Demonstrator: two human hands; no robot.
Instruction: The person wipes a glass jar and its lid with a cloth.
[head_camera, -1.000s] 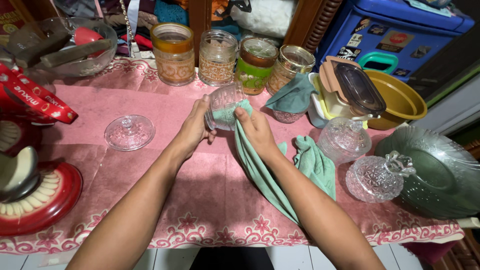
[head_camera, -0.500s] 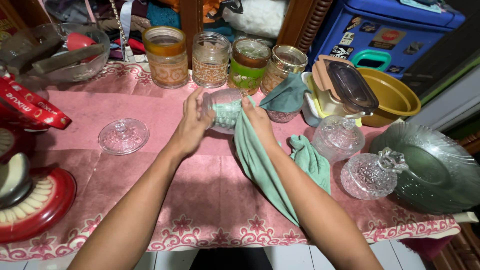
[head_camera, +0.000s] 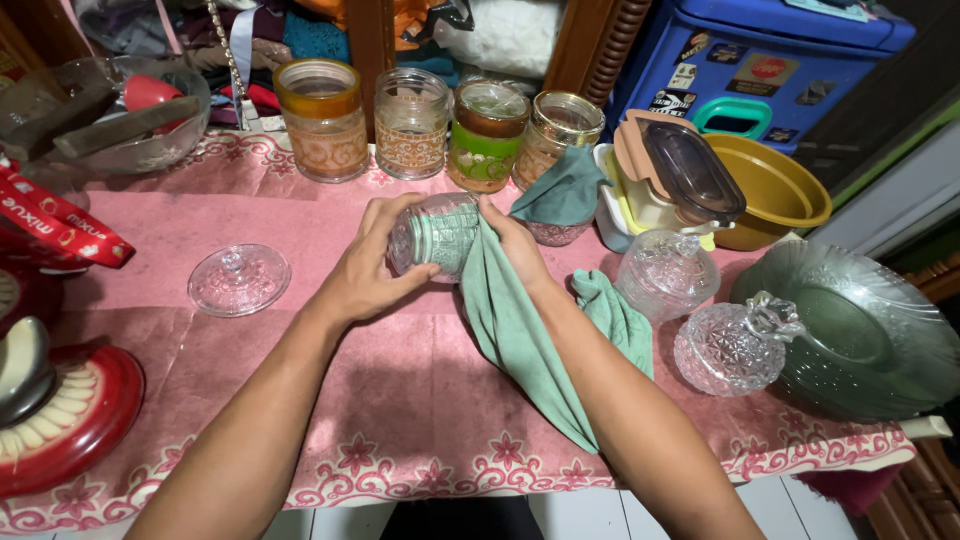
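Glass jar (head_camera: 432, 236) gripped by left hand (head_camera: 368, 272) — right hand (head_camera: 512, 243) pinches green cloth (head_camera: 520, 335) inside; jar now tilted lower (bare tablecloth (head_camera: 400, 390) toward near edge).

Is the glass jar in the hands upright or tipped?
Tipped: the glass jar lies sideways in the left hand, its mouth toward the right hand pushing green cloth in.

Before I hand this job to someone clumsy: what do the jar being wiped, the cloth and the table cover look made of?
Jar: clear pressed glass, patterned and glossy; the cloth shows through it. Cloth: soft green fabric, matte, hanging in folds, perhaps microfibre. Table cover: pink printed sheet with slight sheen, likely vinyl or coated fabric.
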